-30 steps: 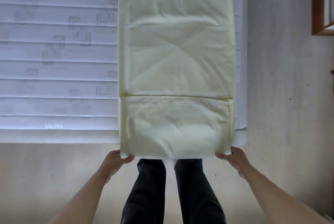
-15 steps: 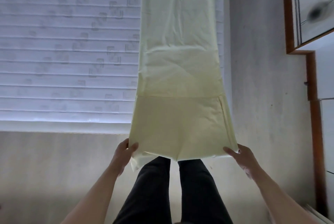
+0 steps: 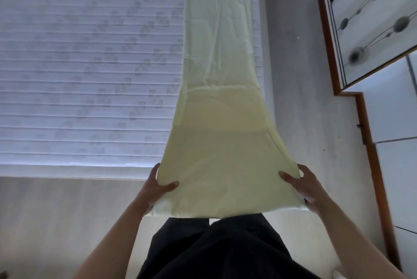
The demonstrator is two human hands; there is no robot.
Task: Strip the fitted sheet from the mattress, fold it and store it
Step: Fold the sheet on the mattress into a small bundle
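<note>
Mattress (image 3: pixel 90 64): bare, quilted, filling 9 to 12 o'clock.
Sheet (image 3: pixel 221 121): pale yellow strip, already stripped, running from 12 o'clock to your waist.
Left hand (image 3: pixel 155 190), right hand (image 3: pixel 304 188): each pinches a near corner, thumb on top.
Keep both corners level and taut, then carry them to the far end.

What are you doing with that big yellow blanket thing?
It's a sheet, not a blanket. A person is folding it. It is already folded into a long narrow strip lying along the bare mattress. The left hand and right hand each hold a corner of the near end, thumbs on top, lifted off the mattress edge above the person's legs. The far part lies on the mattress. It isn't stored yet.
</note>
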